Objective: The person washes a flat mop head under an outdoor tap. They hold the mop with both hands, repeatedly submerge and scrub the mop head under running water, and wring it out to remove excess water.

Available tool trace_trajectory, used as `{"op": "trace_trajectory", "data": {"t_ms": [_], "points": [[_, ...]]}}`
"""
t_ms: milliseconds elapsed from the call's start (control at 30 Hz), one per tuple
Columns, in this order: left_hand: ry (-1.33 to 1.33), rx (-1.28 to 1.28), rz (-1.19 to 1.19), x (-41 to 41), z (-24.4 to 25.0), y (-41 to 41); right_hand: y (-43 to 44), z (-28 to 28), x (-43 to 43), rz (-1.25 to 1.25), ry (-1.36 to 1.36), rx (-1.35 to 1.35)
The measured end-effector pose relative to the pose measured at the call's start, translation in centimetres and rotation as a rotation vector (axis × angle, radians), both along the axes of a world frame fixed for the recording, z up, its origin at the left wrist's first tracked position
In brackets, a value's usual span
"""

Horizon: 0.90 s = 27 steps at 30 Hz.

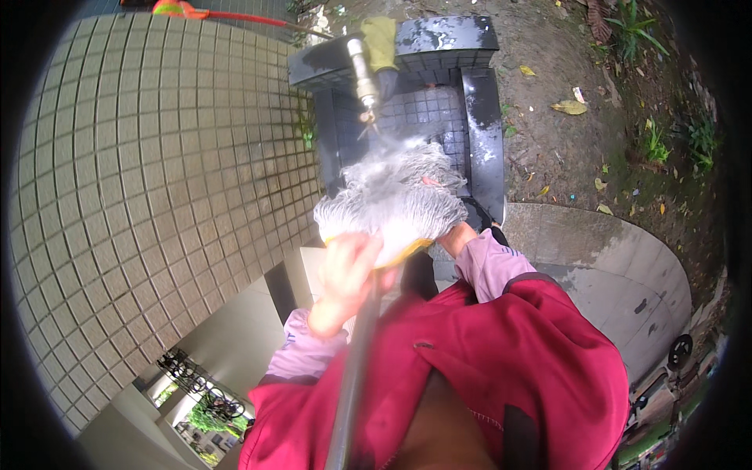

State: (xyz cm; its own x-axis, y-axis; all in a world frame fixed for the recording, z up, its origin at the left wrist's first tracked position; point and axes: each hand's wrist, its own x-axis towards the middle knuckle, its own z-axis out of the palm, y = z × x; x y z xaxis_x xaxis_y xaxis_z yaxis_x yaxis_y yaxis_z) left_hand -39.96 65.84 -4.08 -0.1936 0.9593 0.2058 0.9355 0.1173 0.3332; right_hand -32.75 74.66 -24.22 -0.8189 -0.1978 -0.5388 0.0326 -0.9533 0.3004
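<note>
A mop head with pale grey-white strings (393, 200) is raised over a dark tiled outdoor basin (487, 147). Its metal pole (355, 376) runs down past my body. My left hand (346, 276), blurred, is at the yellow edge of the mop head beside the top of the pole; whether its fingers grip the pole or the edge is unclear. My right hand (457, 238) is at the mop head's right side, its fingers hidden under the strings. A tap on a pale pipe (361, 76) points towards the strings from the basin's far side.
A yellow-green glove (379, 44) hangs over the basin's far ledge (446, 34). A tiled wall (176, 147) rises on the left. Soil with leaves and small plants (564, 141) lies to the right, above curved stone paving (611, 258). An orange-red pole (247, 17) reaches the ledge.
</note>
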Motion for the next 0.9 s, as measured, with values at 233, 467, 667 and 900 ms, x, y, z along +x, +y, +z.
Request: {"op": "trace_trajectory", "data": {"t_ms": [233, 467, 667, 900], "points": [[0.184, -0.081, 0.009, 1.3, -0.1, 2.4, 2.5, -1.3, 0.8, -0.053, 0.023, 0.051], [0.028, 0.044, -0.117, -0.6, -2.7, -4.5, -2.7, -2.7, 1.2, -0.02, -0.012, 0.158], [-0.026, 0.063, -0.147, -2.4, 1.9, -9.5, -8.3, 1.4, 4.9, 0.056, -0.047, 0.127], [-0.213, 0.016, 0.045, -6.4, 2.6, -1.0, -1.9, 2.3, -2.2, -0.103, 0.046, 0.048]]}}
